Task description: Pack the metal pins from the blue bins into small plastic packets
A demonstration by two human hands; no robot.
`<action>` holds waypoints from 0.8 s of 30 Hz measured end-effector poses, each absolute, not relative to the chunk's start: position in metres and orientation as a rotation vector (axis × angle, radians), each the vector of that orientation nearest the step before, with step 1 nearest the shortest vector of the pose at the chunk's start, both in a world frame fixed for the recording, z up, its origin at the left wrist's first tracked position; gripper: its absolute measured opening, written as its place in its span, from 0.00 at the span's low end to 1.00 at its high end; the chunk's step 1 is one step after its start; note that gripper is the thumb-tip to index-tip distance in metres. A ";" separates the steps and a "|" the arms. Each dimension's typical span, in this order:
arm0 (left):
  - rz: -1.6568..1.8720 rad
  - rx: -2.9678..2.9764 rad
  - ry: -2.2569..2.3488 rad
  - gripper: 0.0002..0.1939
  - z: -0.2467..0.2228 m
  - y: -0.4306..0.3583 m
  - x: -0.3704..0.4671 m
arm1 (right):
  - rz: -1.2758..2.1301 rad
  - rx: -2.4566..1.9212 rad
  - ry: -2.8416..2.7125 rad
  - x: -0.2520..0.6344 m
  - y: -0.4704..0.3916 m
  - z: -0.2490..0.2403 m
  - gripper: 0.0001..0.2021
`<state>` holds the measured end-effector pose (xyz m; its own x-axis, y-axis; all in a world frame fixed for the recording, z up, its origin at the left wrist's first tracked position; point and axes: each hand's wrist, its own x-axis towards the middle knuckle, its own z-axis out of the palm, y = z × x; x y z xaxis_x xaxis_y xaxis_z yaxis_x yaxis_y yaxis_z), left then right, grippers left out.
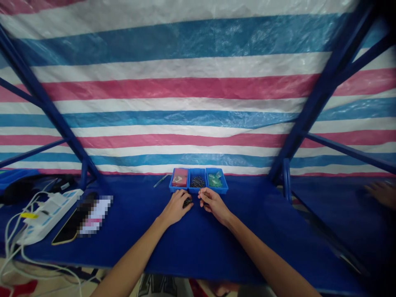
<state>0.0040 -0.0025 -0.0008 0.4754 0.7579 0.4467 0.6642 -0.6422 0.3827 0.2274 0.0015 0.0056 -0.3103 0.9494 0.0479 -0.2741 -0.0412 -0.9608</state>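
Observation:
My left hand (177,207) rests on the blue table just in front of the bins, its fingers curled round a small bunch of dark metal pieces (187,202). To its right, my right hand (214,203) is closed in a pinch; whatever sits between its fingertips is too small to make out. Three joined blue bins stand just beyond both hands. Small pale pieces lie over red in the left bin (170,186). Dark, thin metal pieces like screws or nails (197,182) fill the middle one. Clear-looking pieces over green (215,180) are in the right bin.
A pen-like stick (161,180) lies left of the bins. Farther left are a phone (65,231), a blurred-out paper (96,214) and a white power strip (51,214) with cables. Blue frame posts (309,105) flank the table. Another person's hand (382,193) shows at far right.

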 end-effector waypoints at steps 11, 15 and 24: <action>0.901 2.556 1.255 0.07 -0.001 -0.004 0.002 | 1.369 -0.988 -1.269 0.225 0.004 0.000 0.25; 0.888 2.573 1.241 0.07 -0.003 -0.004 0.001 | 1.316 -1.027 -1.282 0.224 0.001 0.003 0.24; 0.857 2.582 1.247 0.08 -0.003 -0.003 0.001 | 1.352 -0.970 -1.240 0.224 0.002 0.003 0.19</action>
